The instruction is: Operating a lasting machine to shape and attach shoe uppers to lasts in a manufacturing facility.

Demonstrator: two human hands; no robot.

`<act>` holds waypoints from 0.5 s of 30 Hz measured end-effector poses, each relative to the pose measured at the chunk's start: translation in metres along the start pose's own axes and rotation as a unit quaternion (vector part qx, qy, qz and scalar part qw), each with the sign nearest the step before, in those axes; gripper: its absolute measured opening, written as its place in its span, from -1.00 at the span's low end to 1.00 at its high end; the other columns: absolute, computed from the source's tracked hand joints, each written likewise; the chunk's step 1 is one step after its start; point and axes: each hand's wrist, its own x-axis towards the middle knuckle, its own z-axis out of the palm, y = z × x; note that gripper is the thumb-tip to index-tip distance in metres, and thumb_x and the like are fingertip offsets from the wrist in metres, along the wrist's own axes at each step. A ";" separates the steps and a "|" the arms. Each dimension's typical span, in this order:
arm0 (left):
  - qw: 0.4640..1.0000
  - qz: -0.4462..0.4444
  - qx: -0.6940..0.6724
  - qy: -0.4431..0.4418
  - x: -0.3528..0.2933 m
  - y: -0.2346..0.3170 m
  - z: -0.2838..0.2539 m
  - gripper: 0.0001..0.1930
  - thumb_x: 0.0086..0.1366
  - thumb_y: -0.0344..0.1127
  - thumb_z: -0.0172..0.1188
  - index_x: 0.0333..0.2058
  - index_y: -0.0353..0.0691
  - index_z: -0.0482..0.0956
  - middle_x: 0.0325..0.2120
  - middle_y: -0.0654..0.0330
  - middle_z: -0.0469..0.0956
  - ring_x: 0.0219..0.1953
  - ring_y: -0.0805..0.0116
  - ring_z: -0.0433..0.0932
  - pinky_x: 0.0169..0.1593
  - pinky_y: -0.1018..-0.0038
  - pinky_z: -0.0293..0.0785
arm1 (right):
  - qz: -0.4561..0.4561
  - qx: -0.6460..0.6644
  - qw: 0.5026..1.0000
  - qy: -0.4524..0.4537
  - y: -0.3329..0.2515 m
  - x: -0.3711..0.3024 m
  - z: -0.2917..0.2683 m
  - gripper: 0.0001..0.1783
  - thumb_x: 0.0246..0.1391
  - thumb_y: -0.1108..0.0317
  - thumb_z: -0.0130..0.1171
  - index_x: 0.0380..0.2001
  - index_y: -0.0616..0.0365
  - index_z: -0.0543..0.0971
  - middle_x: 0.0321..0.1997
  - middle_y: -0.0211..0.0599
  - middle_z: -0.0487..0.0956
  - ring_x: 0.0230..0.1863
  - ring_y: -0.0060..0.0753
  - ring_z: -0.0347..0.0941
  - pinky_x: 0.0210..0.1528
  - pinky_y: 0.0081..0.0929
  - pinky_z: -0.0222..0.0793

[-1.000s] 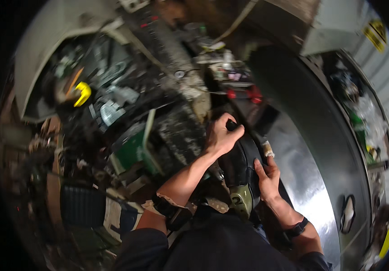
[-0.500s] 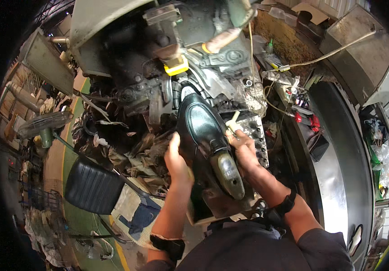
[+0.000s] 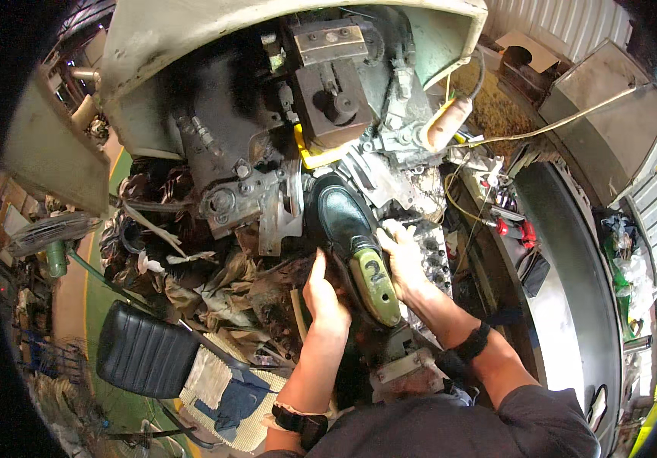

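A black leather shoe upper [image 3: 341, 214] sits on a green last [image 3: 375, 286], its toe against the clamping parts of a large machine [image 3: 334, 111]. Along the shoe's left side lies my left hand [image 3: 327, 296], its thumb pointing up toward the toe and its other fingers hidden under the shoe. My right hand [image 3: 407, 263] grips the opposite side near the heel. Something pale shows by its fingertips, too unclear to name. Between both hands the shoe is tilted, heel end toward me.
Yellow guard [image 3: 319, 155] sits above the toe. A black padded chair [image 3: 147, 349] with blue cloth stands left, near a fan [image 3: 52, 233] and heaped scraps. At right run a dark conveyor belt [image 3: 573, 267] and a red-handled tool [image 3: 517, 230].
The machine head has come into fuller view above the toe as my view shifted. The shoe's heel has swung, and both hands have moved with it, still on its sides.
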 end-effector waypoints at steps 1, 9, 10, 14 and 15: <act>1.000 -0.008 -0.017 -0.003 0.003 0.000 0.001 -0.55 0.43 -0.04 0.22 0.10 -0.27 0.60 0.04 0.17 0.64 -0.03 0.25 0.62 0.05 0.28 0.54 | -0.009 -0.044 0.999 0.013 0.000 0.002 0.001 -0.47 0.19 0.31 0.36 0.19 0.18 0.48 0.49 0.06 0.03 0.35 -0.09 0.19 0.39 -0.24 0.26; 0.996 -0.043 -0.075 -0.019 0.010 0.005 0.010 -0.52 0.47 -0.06 0.16 0.17 -0.30 0.54 0.16 0.12 0.56 0.14 0.16 0.53 0.28 0.21 0.39 | 0.045 -0.003 0.999 0.018 -0.015 0.000 0.015 -0.45 0.23 0.32 0.32 0.24 0.16 0.43 0.45 0.07 0.12 0.34 -0.14 0.22 0.39 -0.22 0.27; 0.996 -0.044 -0.077 -0.020 0.009 0.005 0.011 -0.52 0.48 -0.06 0.15 0.17 -0.30 0.54 0.16 0.13 0.56 0.14 0.16 0.53 0.28 0.21 0.40 | 0.056 0.004 0.998 0.018 -0.018 -0.001 0.016 -0.45 0.23 0.33 0.32 0.25 0.16 0.42 0.44 0.05 0.12 0.33 -0.15 0.23 0.38 -0.23 0.29; 0.998 -0.010 -0.067 -0.001 0.008 0.000 0.012 -0.54 0.47 -0.09 0.18 0.15 -0.33 0.55 0.12 0.12 0.59 0.10 0.18 0.55 0.24 0.25 0.43 | 0.051 -0.062 0.996 0.041 -0.023 -0.002 0.018 -0.45 0.24 0.36 0.31 0.24 0.16 0.41 0.41 -0.05 0.15 0.28 -0.23 0.27 0.31 -0.24 0.34; 0.998 -0.005 -0.059 0.022 0.009 -0.002 0.011 -0.55 0.46 -0.10 0.19 0.13 -0.35 0.56 0.10 0.11 0.60 0.08 0.19 0.56 0.21 0.26 0.45 | 0.053 -0.055 0.996 0.038 -0.022 -0.002 0.019 -0.46 0.23 0.36 0.31 0.24 0.16 0.41 0.42 -0.06 0.12 0.27 -0.23 0.27 0.31 -0.24 0.34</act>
